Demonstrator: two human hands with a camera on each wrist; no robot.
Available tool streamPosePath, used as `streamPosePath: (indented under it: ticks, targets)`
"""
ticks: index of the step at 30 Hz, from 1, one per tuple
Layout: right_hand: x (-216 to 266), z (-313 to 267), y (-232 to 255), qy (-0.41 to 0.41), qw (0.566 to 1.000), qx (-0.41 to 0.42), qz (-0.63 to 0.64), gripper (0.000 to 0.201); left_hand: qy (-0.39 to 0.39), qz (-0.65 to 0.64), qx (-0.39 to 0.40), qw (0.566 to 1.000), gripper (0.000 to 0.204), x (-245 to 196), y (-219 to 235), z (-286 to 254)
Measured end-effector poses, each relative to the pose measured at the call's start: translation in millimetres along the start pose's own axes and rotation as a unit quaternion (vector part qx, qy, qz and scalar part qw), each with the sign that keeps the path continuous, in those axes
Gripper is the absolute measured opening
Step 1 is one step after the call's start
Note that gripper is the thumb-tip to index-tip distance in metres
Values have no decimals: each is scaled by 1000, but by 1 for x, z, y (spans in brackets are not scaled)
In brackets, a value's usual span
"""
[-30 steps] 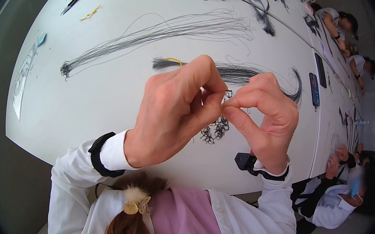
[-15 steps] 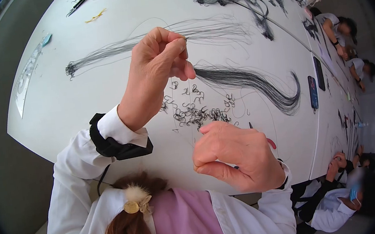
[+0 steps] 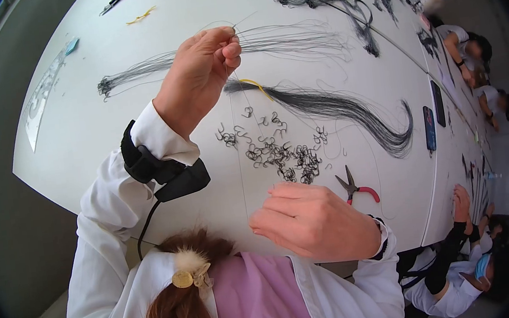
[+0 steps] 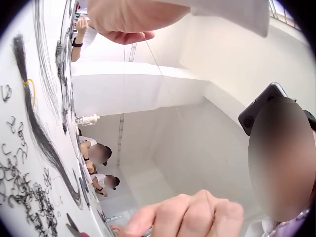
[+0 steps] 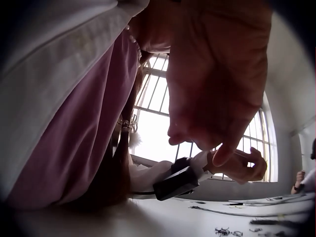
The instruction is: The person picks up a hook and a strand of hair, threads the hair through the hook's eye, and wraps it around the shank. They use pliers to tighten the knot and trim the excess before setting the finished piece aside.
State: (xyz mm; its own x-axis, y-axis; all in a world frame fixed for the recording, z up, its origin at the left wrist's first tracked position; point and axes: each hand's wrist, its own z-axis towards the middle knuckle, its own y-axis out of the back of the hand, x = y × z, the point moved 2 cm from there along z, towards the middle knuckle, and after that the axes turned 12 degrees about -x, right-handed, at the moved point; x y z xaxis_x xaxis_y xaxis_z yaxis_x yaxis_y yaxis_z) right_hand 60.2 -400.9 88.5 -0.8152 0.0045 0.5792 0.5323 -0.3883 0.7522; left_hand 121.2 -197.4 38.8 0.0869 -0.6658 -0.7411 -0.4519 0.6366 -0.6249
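Observation:
My left hand (image 3: 197,68), raised over the table, pinches something tiny between thumb and forefinger, with thin fishing line (image 3: 237,142) running down from it. At the line's lower end, near the table's front edge, my right hand (image 3: 315,222) grips it with bent fingers; its fingertips are partly hidden from above. Between the hands lies a loose pile of dark fishing hooks (image 3: 279,156). Pliers with red handles (image 3: 365,191) rest just beyond my right hand. Behind the pile, a thick bundle of dark line (image 3: 337,109) is bound with a yellow tie (image 3: 256,88).
A bundle of lines with hooks at one end (image 3: 105,86) lies farther back. A ruler (image 3: 44,101), a black pen (image 3: 116,0) and a yellow tie (image 3: 141,15) are at the left. Phones (image 3: 430,126) lie at the right, where other people sit.
My hands were together over the hooks, then drew apart with line between them. The left hand rose farther back; the right came toward the front edge, uncovering the hooks and pliers.

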Motion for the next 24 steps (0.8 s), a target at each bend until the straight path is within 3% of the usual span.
streamPosePath:
  ticks: [3, 7, 15, 18, 22, 24]
  targets:
    - [-10, 1, -4, -26, 997, 62, -32, 13, 10, -9, -17, 1000, 13, -1, 0, 4]
    - [-20, -1, -7, -38, 997, 40, -62, 12, 20, -18, -8, 1000, 12, -6, 4, 9]
    - [-32, -9, -18, -55, 993, 84, -57, 7, 19, 56, 19, 998, 13, -5, -4, -3]
    - [-31, -9, -19, -55, 994, 74, -60, 7, 12, 65, 61, 996, 13, -9, -3, -3]
    - [-29, -7, -18, -45, 996, 61, -47, 7, -20, 87, 27, 996, 11, -11, -20, -23]
    - [-25, -7, -8, -14, 998, 17, -60, 11, -48, 160, 77, 983, 10, -8, -25, -31]
